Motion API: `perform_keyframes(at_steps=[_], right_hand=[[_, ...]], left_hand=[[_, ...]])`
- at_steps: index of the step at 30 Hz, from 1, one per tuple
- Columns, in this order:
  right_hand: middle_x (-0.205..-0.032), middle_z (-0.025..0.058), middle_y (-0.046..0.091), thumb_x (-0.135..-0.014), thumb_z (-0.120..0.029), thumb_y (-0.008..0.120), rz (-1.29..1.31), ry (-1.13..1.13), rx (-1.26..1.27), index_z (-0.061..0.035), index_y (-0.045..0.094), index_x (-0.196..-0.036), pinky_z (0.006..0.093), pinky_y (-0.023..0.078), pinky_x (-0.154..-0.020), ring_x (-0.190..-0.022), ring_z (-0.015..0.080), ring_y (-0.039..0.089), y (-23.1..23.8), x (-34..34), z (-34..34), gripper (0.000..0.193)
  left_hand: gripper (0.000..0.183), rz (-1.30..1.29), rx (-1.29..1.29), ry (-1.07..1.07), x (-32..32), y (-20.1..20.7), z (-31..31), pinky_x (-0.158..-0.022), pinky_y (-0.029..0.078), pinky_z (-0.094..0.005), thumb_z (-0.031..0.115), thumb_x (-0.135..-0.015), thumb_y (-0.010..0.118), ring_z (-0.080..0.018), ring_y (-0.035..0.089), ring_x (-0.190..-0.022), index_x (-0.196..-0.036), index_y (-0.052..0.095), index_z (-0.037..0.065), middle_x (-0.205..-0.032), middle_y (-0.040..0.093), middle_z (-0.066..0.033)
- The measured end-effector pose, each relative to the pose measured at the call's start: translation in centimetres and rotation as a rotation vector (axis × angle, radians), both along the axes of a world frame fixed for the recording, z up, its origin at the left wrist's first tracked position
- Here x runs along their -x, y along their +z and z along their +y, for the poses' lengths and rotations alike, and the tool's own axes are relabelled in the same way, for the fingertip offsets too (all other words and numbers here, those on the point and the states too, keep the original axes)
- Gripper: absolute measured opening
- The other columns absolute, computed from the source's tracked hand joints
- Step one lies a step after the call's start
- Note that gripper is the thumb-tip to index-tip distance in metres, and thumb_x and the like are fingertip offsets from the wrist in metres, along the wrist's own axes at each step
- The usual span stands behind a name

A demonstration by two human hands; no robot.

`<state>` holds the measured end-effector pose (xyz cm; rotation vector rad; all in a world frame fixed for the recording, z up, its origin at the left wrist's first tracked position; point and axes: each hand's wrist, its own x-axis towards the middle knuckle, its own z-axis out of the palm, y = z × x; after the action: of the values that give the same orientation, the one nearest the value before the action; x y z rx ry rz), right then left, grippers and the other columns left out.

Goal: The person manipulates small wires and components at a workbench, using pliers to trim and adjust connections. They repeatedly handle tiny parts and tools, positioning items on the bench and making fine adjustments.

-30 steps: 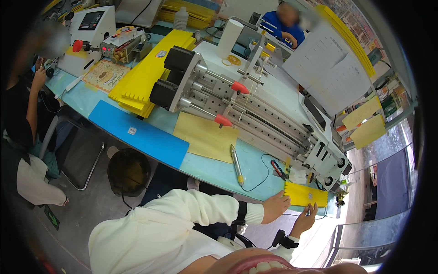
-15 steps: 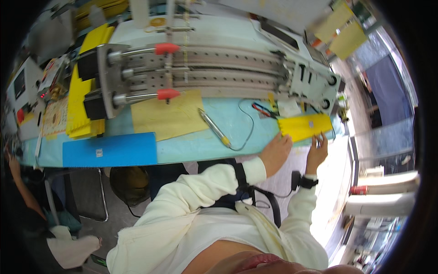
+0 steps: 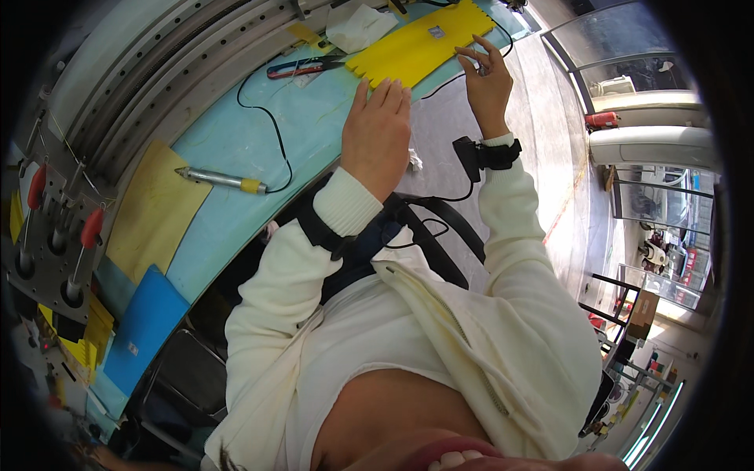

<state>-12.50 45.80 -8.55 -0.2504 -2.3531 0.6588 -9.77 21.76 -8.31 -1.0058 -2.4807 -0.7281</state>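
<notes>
A flat yellow sheet [image 3: 408, 51] with a notched end and a small pale label lies along the table's front edge, at the top middle. My left hand [image 3: 378, 129] rests at its near edge, fingers stretched out and fingertips touching or just beside the notched corner. Off the sheet's right edge, my right hand [image 3: 491, 82] is raised with fingers apart and bent. Its fingertips are close to that edge, and I cannot tell whether they touch. Red-and-black handled pliers or cutters [image 3: 302, 67] lie left of the sheet.
A metal pen-shaped tool [image 3: 220, 180] with a black cable lies on the light-blue tabletop [image 3: 243, 145]. Nearby are brown paper [image 3: 153, 212], a blue sheet [image 3: 145, 330] and crumpled white tissue [image 3: 361, 27]. A long metal rail machine [image 3: 157, 71] with red-tipped rods stands behind.
The view has swung right and tilted, so the machine and sheets now sit further left. My right fingers have spread at the yellow sheet's edge; my left hand stays at its corner.
</notes>
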Motion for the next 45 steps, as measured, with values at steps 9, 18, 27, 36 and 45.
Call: perform_keyframes(at_steps=[9,18,27,36,45], right_hand=[[-0.095,0.0064,0.077,-0.085,-0.006,0.072,-0.054,-0.186,-0.152,-0.0175,0.053,-0.137,0.036,0.055,-0.069,-0.081,0.028,0.074,0.5,0.8,-1.8,0.057],[-0.092,0.0112,0.076,-0.081,-0.012,0.077,-0.174,-0.274,-0.171,-0.0155,0.045,-0.148,0.04,0.054,-0.075,-0.082,0.0309,0.072,1.9,1.1,-1.2,0.074],[-0.091,0.0116,0.075,-0.076,-0.014,0.077,-0.211,-0.21,-0.172,-0.0036,0.044,-0.148,0.0398,0.053,-0.076,-0.083,0.0299,0.072,2.2,2.0,0.1,0.08],[-0.089,0.0138,0.074,-0.075,-0.024,0.081,-0.024,-0.157,-0.179,0.0029,0.048,-0.143,0.0406,0.054,-0.072,-0.08,0.032,0.071,1.5,2.1,-2.2,0.08],[-0.087,0.0122,0.075,-0.073,-0.017,0.081,-0.127,-0.244,-0.19,0.0058,0.05,-0.141,0.0394,0.055,-0.074,-0.08,0.0309,0.072,1.6,3.3,-1.4,0.078]], left_hand=[[0.042,-0.024,-0.049,-0.021,0.1,0.3,0.8,-0.116,0.033,-0.0464,0.005,-0.082,0.056,-0.0334,0.053,-0.127,-0.121,0.062,-0.009,-0.127,0.061,-0.021],[0.041,-0.064,0.093,-0.022,-0.1,-0.7,1.3,-0.115,0.034,-0.0405,0.009,-0.085,0.056,-0.0322,0.049,-0.128,-0.121,0.062,-0.009,-0.127,0.06,-0.0194],[0.035,-0.112,0.043,-0.01,0.0,-1.1,2.2,-0.115,0.034,-0.0425,0.011,-0.085,0.055,-0.0307,0.052,-0.124,-0.113,0.067,-0.008,-0.118,0.063,-0.0186],[0.014,0.102,-0.176,0.078,1.1,-3.6,4.3,-0.097,0.044,-0.0422,0.01,-0.077,0.061,-0.0296,0.059,-0.094,-0.076,0.072,0.002,-0.087,0.064,-0.0133],[0.022,-0.118,-0.024,-0.022,0.7,-2.4,3.5,-0.108,0.038,-0.0414,0.012,-0.081,0.058,-0.0282,0.056,-0.107,-0.089,0.073,-0.003,-0.102,0.063,-0.0139]])
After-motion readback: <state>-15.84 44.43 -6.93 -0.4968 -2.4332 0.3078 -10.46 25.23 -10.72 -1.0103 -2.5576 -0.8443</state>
